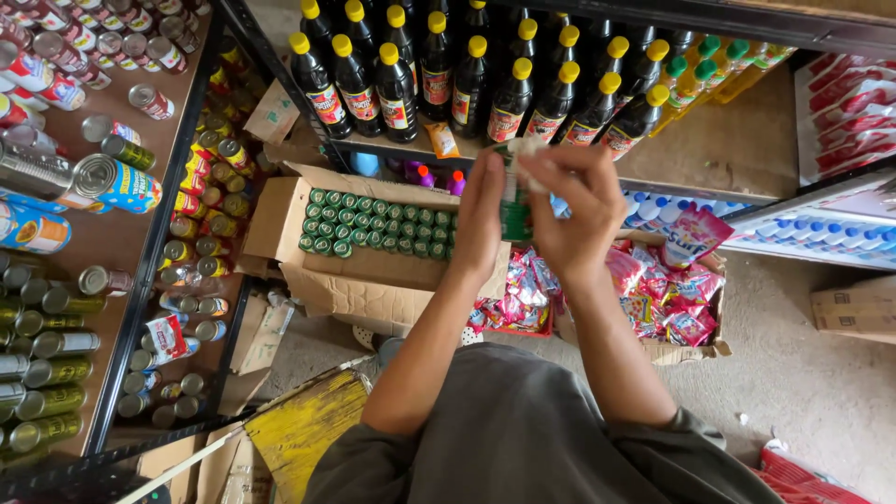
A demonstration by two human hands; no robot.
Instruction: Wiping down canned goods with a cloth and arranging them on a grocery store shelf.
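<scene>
Both my hands are raised in front of me over the boxes on the floor. My left hand (480,219) and my right hand (571,207) together grip a small green bottle (514,217) with a pale wrapper or cap at its top, held upright between them. Directly below and to the left lies an open cardboard box (350,280) filled with several rows of green-capped bottles (373,224) of the same kind. The bottle's lower part is partly hidden by my fingers.
A shelf ahead holds dark bottles with yellow caps (467,79). Metal racks at left carry several tins (112,182). A second box holds pink sachets (667,299). A yellow board (303,425) and red packs (845,103) flank me on the concrete floor.
</scene>
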